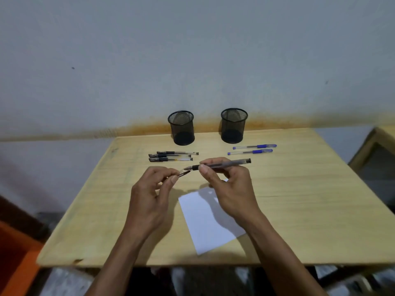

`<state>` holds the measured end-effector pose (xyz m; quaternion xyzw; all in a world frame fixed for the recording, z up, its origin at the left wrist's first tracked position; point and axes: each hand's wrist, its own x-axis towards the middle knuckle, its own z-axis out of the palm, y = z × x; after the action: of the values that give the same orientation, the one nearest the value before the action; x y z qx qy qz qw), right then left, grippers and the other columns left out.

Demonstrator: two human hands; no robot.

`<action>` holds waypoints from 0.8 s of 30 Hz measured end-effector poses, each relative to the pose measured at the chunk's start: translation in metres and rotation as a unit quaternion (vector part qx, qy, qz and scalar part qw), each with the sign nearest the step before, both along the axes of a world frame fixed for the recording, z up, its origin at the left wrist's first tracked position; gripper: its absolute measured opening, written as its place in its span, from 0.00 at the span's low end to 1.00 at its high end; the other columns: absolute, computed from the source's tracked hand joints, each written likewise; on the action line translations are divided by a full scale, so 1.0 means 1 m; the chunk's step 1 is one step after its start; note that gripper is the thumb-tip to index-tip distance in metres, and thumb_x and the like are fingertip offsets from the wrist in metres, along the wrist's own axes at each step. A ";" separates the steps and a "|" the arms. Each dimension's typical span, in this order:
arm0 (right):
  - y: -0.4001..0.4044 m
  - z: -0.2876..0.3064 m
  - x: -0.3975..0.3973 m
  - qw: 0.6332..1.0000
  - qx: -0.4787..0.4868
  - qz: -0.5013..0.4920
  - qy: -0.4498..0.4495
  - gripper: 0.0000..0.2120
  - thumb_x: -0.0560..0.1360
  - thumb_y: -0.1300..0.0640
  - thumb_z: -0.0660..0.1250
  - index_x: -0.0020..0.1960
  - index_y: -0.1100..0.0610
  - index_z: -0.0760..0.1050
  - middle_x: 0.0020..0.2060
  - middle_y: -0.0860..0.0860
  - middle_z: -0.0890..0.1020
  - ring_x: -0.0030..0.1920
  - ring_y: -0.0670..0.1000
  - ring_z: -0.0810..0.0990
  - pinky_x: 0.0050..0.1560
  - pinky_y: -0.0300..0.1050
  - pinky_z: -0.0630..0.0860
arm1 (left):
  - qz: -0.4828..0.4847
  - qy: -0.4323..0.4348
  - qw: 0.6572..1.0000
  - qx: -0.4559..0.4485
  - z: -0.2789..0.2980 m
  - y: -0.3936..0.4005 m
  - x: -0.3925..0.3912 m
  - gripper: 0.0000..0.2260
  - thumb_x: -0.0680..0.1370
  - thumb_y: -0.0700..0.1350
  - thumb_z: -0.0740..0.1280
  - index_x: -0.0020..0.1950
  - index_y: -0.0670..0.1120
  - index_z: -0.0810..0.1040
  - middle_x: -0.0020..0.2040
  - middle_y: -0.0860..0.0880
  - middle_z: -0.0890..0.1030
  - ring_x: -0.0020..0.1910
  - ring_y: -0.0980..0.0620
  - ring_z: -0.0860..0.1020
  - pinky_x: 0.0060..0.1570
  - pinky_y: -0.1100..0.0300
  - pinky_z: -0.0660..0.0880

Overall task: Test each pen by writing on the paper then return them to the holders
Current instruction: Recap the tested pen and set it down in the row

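Paper (208, 218), a white sheet, lies on the wooden table (299, 210) and serves as the landmark here. Above its far edge, both hands are raised off the table: the right hand (230, 189) pinches a black pen (222, 164) near its grip, the bare tip pointing left, while the left hand (151, 193) pinches the pen's cap (184, 173) between thumb and fingertips, just apart from the tip. Beyond the paper and to its left, three black pens (172, 156) lie side by side, capped; beyond it and to its right lie two blue pens (252, 149), roughly parallel and slightly apart. Farther back still, near the wall, stand two black mesh holders, the left holder (181, 128) behind the black pens and the right holder (233, 125) behind the blue ones.
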<state>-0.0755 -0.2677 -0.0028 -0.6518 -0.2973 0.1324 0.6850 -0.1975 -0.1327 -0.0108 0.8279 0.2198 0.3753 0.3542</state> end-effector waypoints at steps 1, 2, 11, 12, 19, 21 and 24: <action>-0.003 0.002 0.000 1.000 -0.007 -0.002 -0.017 0.03 0.76 0.54 0.73 0.48 0.46 0.83 0.44 0.42 0.86 0.50 0.39 0.83 0.45 0.36 0.81 | -0.008 -0.007 1.000 0.006 0.001 -0.002 0.000 0.07 0.78 0.40 0.68 0.51 0.49 0.85 0.50 0.56 0.81 0.51 0.61 0.79 0.43 0.73 0.70; -0.005 0.005 0.000 1.000 -0.011 -0.002 -0.030 0.04 0.76 0.54 0.73 0.47 0.45 0.82 0.44 0.42 0.86 0.50 0.38 0.83 0.43 0.34 0.80 | -0.014 -0.011 1.000 0.011 0.001 -0.002 0.000 0.07 0.79 0.40 0.68 0.51 0.48 0.85 0.50 0.55 0.81 0.51 0.61 0.79 0.44 0.73 0.70; -0.018 0.012 -0.002 0.998 -0.030 -0.003 -0.054 0.04 0.76 0.53 0.73 0.45 0.45 0.83 0.44 0.40 0.86 0.48 0.40 0.82 0.39 0.35 0.76 | -0.043 -0.023 0.998 0.027 0.001 -0.008 -0.002 0.07 0.79 0.40 0.68 0.52 0.48 0.84 0.50 0.57 0.81 0.52 0.59 0.80 0.49 0.71 0.71; -0.019 0.012 -0.003 0.998 -0.035 0.000 -0.056 0.03 0.76 0.54 0.74 0.45 0.45 0.83 0.44 0.39 0.85 0.47 0.40 0.82 0.38 0.35 0.76 | -0.052 -0.022 0.998 0.032 0.002 -0.009 -0.002 0.07 0.79 0.40 0.68 0.52 0.48 0.84 0.50 0.56 0.81 0.52 0.58 0.80 0.49 0.71 0.71; -0.024 0.010 -0.007 0.997 -0.010 -0.002 -0.080 0.06 0.75 0.56 0.75 0.44 0.45 0.83 0.42 0.39 0.84 0.42 0.42 0.80 0.39 0.40 0.75 | -0.071 -0.031 0.994 0.075 0.009 -0.021 0.003 0.07 0.78 0.42 0.67 0.51 0.46 0.84 0.47 0.56 0.82 0.49 0.59 0.80 0.49 0.69 0.72; -0.027 0.009 -0.008 0.996 0.000 -0.008 -0.093 0.07 0.75 0.56 0.75 0.44 0.44 0.82 0.42 0.40 0.84 0.41 0.43 0.80 0.39 0.43 0.75 | -0.077 -0.034 0.992 0.097 0.010 -0.023 0.005 0.06 0.78 0.41 0.67 0.50 0.45 0.84 0.46 0.55 0.82 0.47 0.59 0.80 0.48 0.68 0.73; -0.035 0.010 -0.005 0.996 0.006 -0.003 -0.092 0.06 0.74 0.56 0.75 0.44 0.45 0.83 0.42 0.40 0.83 0.38 0.43 0.77 0.38 0.44 0.73 | -0.089 -0.041 0.989 0.110 0.011 -0.028 0.009 0.06 0.78 0.41 0.67 0.49 0.44 0.84 0.46 0.54 0.82 0.47 0.60 0.80 0.47 0.67 0.74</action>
<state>-0.0805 -0.3029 0.0074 -0.6581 -0.3580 0.0686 0.6589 -0.1887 -0.1605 0.0005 0.8618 0.0881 0.3983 0.3014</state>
